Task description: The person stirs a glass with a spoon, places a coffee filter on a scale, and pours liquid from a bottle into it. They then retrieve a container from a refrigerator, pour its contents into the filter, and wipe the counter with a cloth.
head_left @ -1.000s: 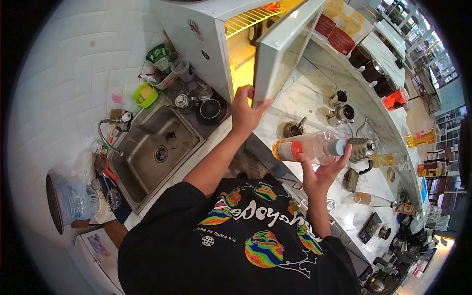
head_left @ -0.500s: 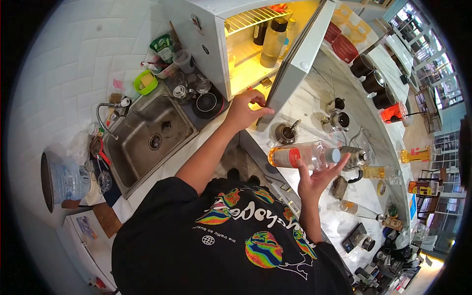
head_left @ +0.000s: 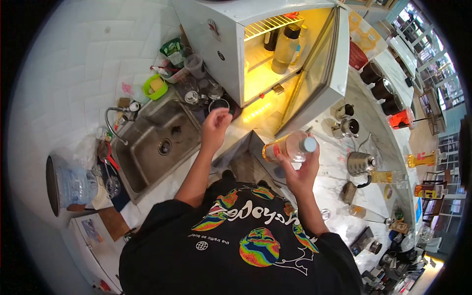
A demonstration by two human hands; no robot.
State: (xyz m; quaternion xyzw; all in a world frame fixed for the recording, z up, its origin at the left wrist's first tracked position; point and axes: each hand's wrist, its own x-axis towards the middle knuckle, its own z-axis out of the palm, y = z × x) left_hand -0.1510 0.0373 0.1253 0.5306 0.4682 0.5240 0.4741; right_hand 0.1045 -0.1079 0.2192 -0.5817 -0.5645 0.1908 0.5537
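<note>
My right hand point(head_left: 302, 172) is wrapped round a clear plastic bottle point(head_left: 290, 147) with a pale blue cap and an orange label. The bottle lies tilted in the air, its cap end toward me, with some amber liquid at its far end. Ahead stands a small fridge point(head_left: 211, 49), lit yellow inside, with its glass door point(head_left: 319, 69) swung open. My left hand point(head_left: 215, 129) hovers in front of the fridge's left corner, fingers loosely curled and holding nothing. On the fridge shelf are a tall dark-capped bottle point(head_left: 286, 51) and other bottles partly behind it.
A steel sink point(head_left: 157, 142) lies to the left, with a green bowl point(head_left: 155, 87) behind it. On the right marble counter stand a metal kettle point(head_left: 360, 163), small metal pitchers point(head_left: 346, 128) and dark canisters point(head_left: 382, 88). A large water jug point(head_left: 73, 184) stands far left.
My left hand has come off the fridge door's edge and moved left. The door stands wider open. My right hand has drawn the bottle slightly left and turned its cap more toward me.
</note>
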